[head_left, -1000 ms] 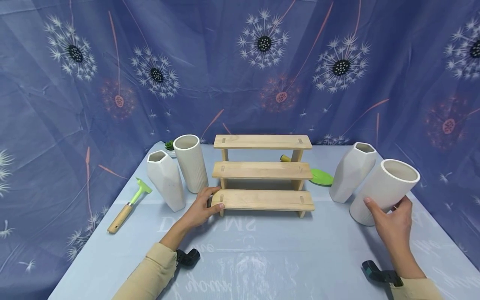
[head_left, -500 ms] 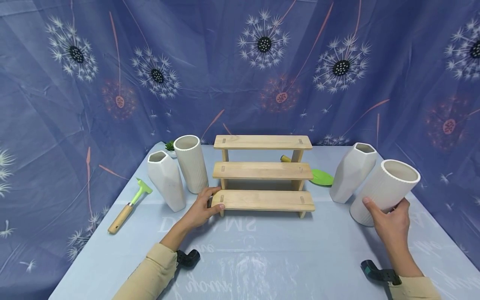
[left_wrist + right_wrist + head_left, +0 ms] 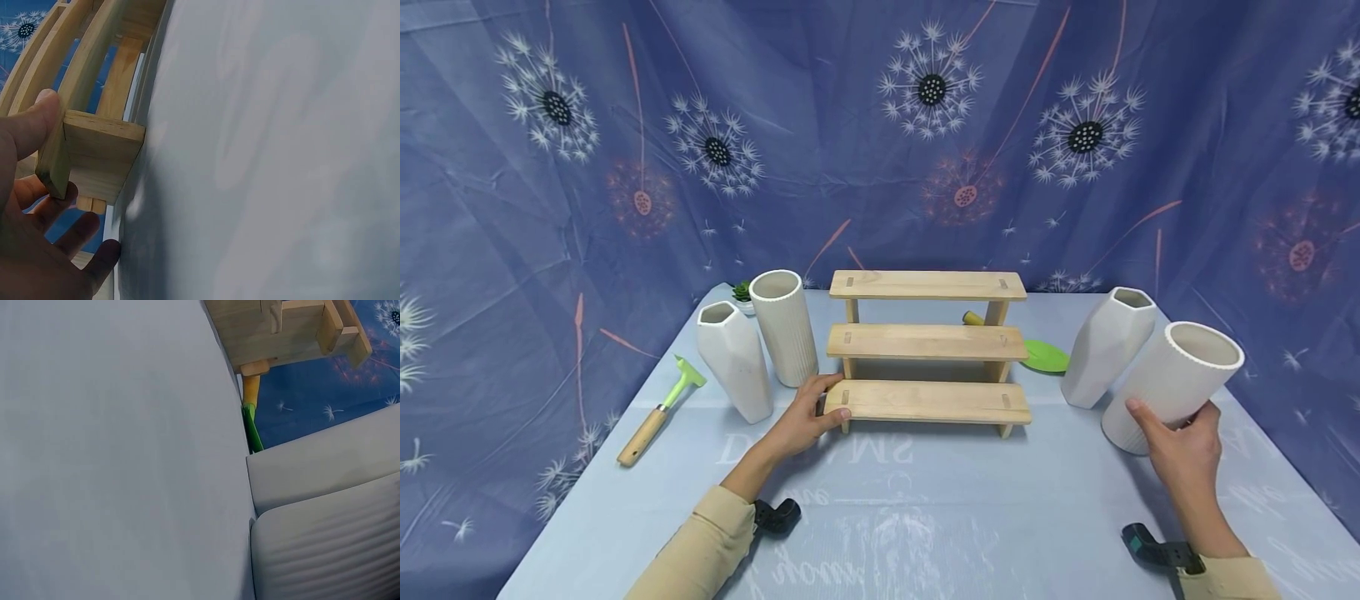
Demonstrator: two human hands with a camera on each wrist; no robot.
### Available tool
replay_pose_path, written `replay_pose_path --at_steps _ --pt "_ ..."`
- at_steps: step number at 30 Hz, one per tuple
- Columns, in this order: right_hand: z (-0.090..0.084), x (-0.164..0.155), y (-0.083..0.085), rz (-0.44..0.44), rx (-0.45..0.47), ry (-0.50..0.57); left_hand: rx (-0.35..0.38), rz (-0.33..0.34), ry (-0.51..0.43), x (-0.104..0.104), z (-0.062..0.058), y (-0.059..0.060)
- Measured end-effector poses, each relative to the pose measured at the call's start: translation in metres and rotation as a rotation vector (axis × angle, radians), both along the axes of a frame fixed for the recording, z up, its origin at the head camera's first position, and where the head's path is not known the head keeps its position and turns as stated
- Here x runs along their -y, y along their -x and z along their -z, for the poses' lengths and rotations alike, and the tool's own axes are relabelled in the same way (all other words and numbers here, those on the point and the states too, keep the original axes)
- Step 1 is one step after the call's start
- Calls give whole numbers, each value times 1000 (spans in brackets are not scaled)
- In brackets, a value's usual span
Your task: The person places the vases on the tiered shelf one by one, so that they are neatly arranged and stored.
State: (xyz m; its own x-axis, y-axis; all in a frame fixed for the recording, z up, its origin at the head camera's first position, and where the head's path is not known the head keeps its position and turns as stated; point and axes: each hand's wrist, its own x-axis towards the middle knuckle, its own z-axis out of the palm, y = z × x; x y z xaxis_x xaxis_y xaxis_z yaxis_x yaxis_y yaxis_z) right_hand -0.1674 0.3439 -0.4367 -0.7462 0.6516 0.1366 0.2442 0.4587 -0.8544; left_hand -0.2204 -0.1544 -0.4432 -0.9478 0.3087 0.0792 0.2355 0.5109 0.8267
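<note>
Gripping the ribbed white vase (image 3: 1172, 383) around its lower part, the right hand (image 3: 1180, 450) is holding it tilted at the right side of the table (image 3: 925, 517), just beside a faceted white vase (image 3: 1105, 346). Meanwhile the left hand (image 3: 805, 421) is holding the left end of the lowest step of the wooden three-step stand (image 3: 928, 350), thumb on top, fingers curled under. Another ribbed vase (image 3: 782, 325) and a faceted one (image 3: 733, 358) are standing left of the stand.
</note>
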Motion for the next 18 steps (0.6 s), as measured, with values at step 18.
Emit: replay_pose_path --at_steps 18 --pt "-12 22 -18 -9 -31 -45 15 2 -10 0 -1 -2"
